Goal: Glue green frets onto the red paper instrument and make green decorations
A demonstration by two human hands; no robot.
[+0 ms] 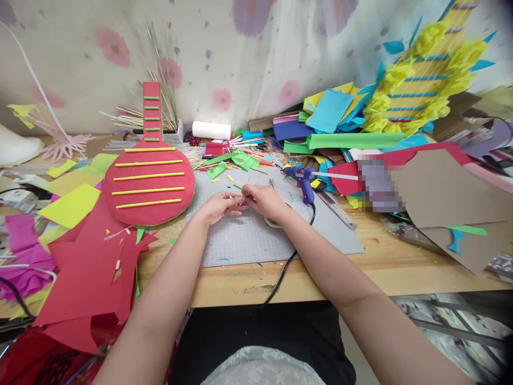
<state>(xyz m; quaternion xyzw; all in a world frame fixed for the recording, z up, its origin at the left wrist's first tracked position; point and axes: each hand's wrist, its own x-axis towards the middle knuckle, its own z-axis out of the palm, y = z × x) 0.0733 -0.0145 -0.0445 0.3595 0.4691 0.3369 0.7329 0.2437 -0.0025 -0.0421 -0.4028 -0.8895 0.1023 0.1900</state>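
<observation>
Head view, hands: left hand (225, 207) and right hand (261, 202) meet fingertip to fingertip over the grey cutting mat (240, 243).
Grip: right fingers drawn together in what looks like a pinch; left thumb and forefinger close together, other fingers loosely spread. Cannot tell which hand bears the hold.
Pale scrap: a tiny pale piece (241, 200) shows between the fingertips, mostly covered.
Green stick: short green stick (237, 186) just past the right fingers; cannot tell if held or lying on the mat.
Risk, small piece: could slip and be lost among similar trimmings; cause, tiny size and a fingertip-only hold.
Risk, cord: black cord (285, 270) passes under the right forearm and over the table edge; a snag there could drag the glue gun (303, 181).
Risk, nozzle: gun lies with its tip towards the hands; if hot, a careless reach right could burn. Heat cannot be seen.
Risk, tape roll: tape roll (274, 222) sits under the right wrist, easily nudged.
Look, pale scrap: whitish, outline unreadable.
Look, green stick: thin, straight, bright green, much like the green bars on the red paper guitar (149, 211) at left.
</observation>
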